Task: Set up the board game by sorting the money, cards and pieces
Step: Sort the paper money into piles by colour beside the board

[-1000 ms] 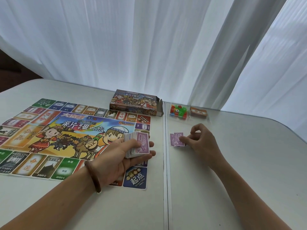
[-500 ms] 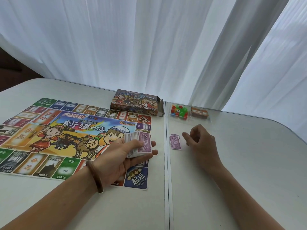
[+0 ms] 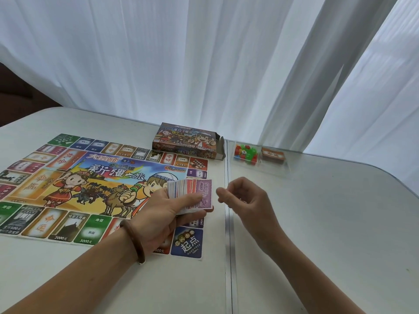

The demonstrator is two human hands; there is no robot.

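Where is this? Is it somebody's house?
Probably a room at home, by a window: daylight glows through white curtains behind a white table with a game board spread on it.

board (image 3: 68, 177): glossy printed paper | table (image 3: 317, 223): smooth matt | curtain (image 3: 181, 64): sheer cloth
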